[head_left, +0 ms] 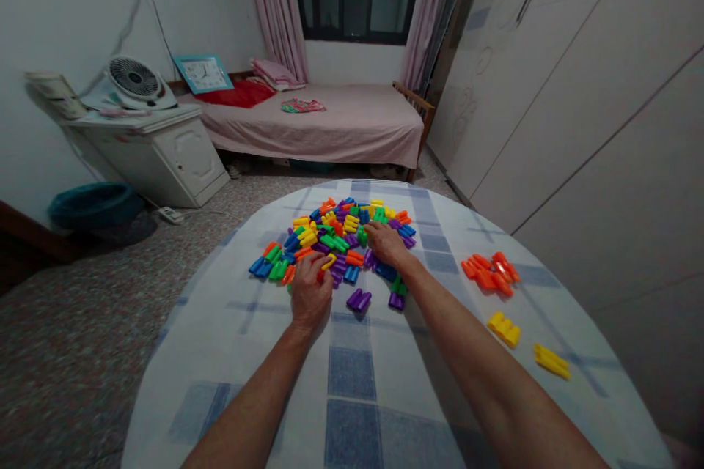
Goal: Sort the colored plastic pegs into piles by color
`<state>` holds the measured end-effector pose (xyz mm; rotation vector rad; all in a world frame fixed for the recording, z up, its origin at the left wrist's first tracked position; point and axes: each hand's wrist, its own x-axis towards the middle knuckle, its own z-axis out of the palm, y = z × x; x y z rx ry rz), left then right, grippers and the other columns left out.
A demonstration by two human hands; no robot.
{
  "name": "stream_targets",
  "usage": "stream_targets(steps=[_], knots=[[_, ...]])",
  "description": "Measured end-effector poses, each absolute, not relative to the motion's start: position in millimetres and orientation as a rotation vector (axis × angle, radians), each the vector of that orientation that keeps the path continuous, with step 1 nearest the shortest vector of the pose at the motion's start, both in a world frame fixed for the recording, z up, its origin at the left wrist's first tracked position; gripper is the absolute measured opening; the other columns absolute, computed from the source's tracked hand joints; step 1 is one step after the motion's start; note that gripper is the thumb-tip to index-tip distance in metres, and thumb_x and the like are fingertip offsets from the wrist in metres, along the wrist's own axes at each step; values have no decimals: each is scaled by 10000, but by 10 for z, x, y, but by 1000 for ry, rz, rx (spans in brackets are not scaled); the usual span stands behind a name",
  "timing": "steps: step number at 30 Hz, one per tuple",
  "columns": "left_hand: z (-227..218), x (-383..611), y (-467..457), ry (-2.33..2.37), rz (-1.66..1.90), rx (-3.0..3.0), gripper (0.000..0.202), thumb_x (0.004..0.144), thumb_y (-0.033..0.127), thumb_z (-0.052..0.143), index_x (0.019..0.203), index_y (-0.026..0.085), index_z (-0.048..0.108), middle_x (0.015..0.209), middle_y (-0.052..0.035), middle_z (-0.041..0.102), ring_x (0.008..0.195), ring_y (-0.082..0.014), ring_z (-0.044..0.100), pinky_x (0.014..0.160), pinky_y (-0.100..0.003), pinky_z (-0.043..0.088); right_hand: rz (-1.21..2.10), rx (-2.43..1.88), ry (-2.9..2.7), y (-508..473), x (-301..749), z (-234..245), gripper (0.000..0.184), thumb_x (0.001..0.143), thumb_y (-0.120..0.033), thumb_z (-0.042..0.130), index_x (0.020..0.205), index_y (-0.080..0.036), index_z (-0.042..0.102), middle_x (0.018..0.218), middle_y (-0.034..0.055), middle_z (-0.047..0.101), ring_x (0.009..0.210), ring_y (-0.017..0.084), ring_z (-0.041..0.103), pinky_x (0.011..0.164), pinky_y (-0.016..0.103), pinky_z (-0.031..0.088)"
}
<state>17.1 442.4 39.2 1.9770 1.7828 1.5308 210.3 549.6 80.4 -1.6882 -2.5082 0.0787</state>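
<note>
A pile of small plastic blocks (335, 234) in several colours lies in the middle of a round table (357, 381) with a blue-checked cloth. My left hand (309, 287) rests on the near edge of the pile, its fingers curled over a yellow block (328, 262). My right hand (386, 242) reaches into the pile's right side, fingers bent down among the blocks; what they hold is hidden. A purple block (358, 300) lies alone between my hands.
A sorted group of orange blocks (490, 272) sits at the table's right, with two yellow blocks (504, 329) nearer me. Beyond stand a bed (330, 124), a white cabinet (159, 150) with a fan, a blue basin (91, 204) and wardrobe doors (577, 88).
</note>
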Motion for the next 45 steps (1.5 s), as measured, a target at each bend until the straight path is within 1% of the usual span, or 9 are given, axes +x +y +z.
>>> stream_targets(steps=[6,10,16,21,29,34,38,40,45], knots=[[432,176,4423,1780,1509,1952,258,812,171,499,977,184,697,1053,-76,624,1038,-209,557,932,-353,447,-26,-1739,-2421,5353,2089,834,300,899,-277,500,1171,-169,566,1227,119,555,1059,256,526,842,332,439],[444,178,4413,1780,1512,1938,260,811,170,497,976,181,698,1058,-76,621,1045,-209,555,940,-357,445,30,-1810,-2357,5287,2117,840,249,884,-303,527,1082,-158,565,1121,114,594,1023,251,536,835,324,427],[400,170,4428,1795,1511,1950,256,815,172,501,977,177,698,1069,-78,615,1053,-210,549,946,-357,443,25,-1886,-2351,5147,2179,851,332,842,-227,509,1165,-160,549,1168,135,559,1072,274,515,842,352,430],[389,169,4449,1812,1507,1940,251,800,156,504,952,176,702,1063,-80,623,1048,-217,552,949,-369,443,130,-2024,-2172,5208,2208,915,269,884,-137,398,1038,-134,619,1086,140,583,969,221,581,801,307,445],[385,190,4434,1834,1532,1937,238,812,156,511,958,198,694,1086,-63,614,1077,-203,545,965,-365,448,22,-1567,-2312,5584,1704,1055,440,904,-134,384,1312,-229,521,1386,43,460,1188,211,468,944,303,421],[332,167,4459,1832,1517,1962,252,817,147,505,971,209,695,1085,-56,609,1054,-193,552,946,-358,457,-11,-1694,-2356,5614,1528,978,364,929,-181,386,1249,-202,556,1214,109,550,1101,239,503,887,341,439],[326,166,4463,1844,1511,1967,243,818,154,513,965,202,701,1080,-57,609,1053,-196,548,956,-359,448,-61,-1775,-2239,5557,1530,942,320,888,-186,467,1196,-145,543,1175,144,536,1039,244,528,830,326,454],[328,167,4461,1841,1510,1968,243,817,156,513,965,199,702,1078,-60,609,1053,-199,549,950,-359,449,-66,-1765,-2204,5535,1545,911,337,864,-177,493,1198,-139,519,1186,146,527,999,240,544,793,322,461],[341,164,4459,1828,1516,1990,229,813,162,513,944,190,698,1068,-67,616,1052,-209,550,945,-367,453,27,-1736,-2094,5517,1615,843,276,879,-119,393,1114,-147,535,1109,115,582,933,214,568,760,308,456]])
